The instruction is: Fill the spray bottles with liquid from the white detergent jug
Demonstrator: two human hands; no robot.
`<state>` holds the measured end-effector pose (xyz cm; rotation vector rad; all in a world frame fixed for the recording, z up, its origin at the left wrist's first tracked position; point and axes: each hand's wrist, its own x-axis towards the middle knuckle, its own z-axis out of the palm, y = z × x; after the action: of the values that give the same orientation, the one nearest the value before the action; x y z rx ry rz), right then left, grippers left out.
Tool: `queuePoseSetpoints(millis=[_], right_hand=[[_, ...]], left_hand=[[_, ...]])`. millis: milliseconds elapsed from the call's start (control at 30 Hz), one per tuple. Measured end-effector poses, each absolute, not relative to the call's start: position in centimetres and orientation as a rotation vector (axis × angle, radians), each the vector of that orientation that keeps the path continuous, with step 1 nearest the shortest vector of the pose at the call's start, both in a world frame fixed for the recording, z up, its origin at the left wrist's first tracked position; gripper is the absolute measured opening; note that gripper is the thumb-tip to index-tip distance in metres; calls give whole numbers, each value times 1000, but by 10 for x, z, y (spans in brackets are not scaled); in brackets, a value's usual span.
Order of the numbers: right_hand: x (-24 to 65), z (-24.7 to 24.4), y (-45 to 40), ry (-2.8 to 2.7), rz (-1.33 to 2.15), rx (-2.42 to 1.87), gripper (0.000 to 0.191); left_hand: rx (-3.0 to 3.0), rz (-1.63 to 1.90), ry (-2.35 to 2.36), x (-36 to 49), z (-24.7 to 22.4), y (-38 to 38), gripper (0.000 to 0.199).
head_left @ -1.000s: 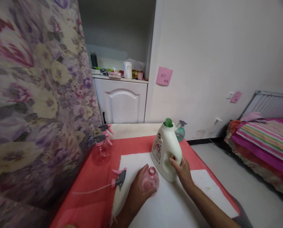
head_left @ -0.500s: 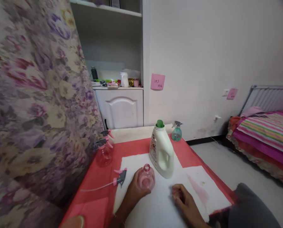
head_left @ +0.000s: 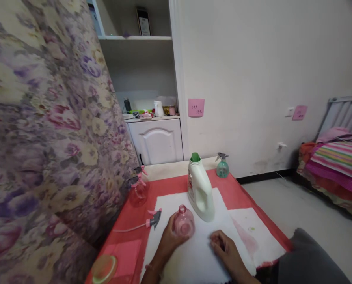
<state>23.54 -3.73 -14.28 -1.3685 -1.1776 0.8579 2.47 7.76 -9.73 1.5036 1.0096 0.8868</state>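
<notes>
My left hand (head_left: 169, 237) is wrapped round a small pink see-through bottle (head_left: 184, 224) whose neck is bare and uncapped. It is held a little tilted over white paper (head_left: 202, 252). To its right, my right hand (head_left: 226, 249) rests near the paper with fingers curled in, and I see nothing in them. A pale detergent jug (head_left: 200, 189) stands just beyond the bottle, a green piece (head_left: 195, 157) sitting in its mouth. On the left lies a pink and grey spray head (head_left: 154, 219) with its tube stretched out to the left.
Pink spray bottles (head_left: 138, 195) stand at the table's left edge by a floral curtain (head_left: 63, 150). A teal spray bottle (head_left: 222, 169) is at the far right corner. A round, lidded thing (head_left: 104, 268) lies front left. A stained sheet (head_left: 258, 236) covers the right side.
The view has shifted, bringing more of the upper shelf and the round thing at front left into sight. My left hand still holds the bottle; my right hand remains curled beside it.
</notes>
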Motion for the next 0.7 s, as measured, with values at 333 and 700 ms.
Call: queuePoseSetpoints(millis=[333,700], right_hand=[[240,-147,-42,-1202,898,-1297,16],[241,-147,-47,-1102,1001,-1244,25]], left_hand=[[1611,936,1147,25,-119,45,92],[1893,892,1492,-29,-104,51,37]])
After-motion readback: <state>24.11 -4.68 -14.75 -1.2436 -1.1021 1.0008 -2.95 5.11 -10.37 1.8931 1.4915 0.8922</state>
